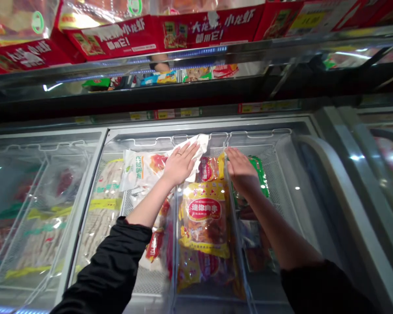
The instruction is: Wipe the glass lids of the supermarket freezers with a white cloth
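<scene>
My left hand [180,163] lies flat, fingers stretched out, on a white cloth [201,144] pressed beneath its palm and fingers. A ring shows on one finger. The cloth lies on the clear lid [281,244] of a chest freezer, near its far edge. To the right, my right hand [242,170] rests with straight fingers and appears to touch the same lid, holding nothing visible. Below the hands are a white food packet [142,168], yellow-and-red packets [205,216] and a green packet [260,174], parted by wire dividers [176,244].
Another freezer section [36,226] with bagged food adjoins on the left. A curved pale rail [350,205] runs down the right side. Overhead, a shelf edge [183,50] carries red printed boxes [212,28]. Price labels [165,114] line the strip behind the lid.
</scene>
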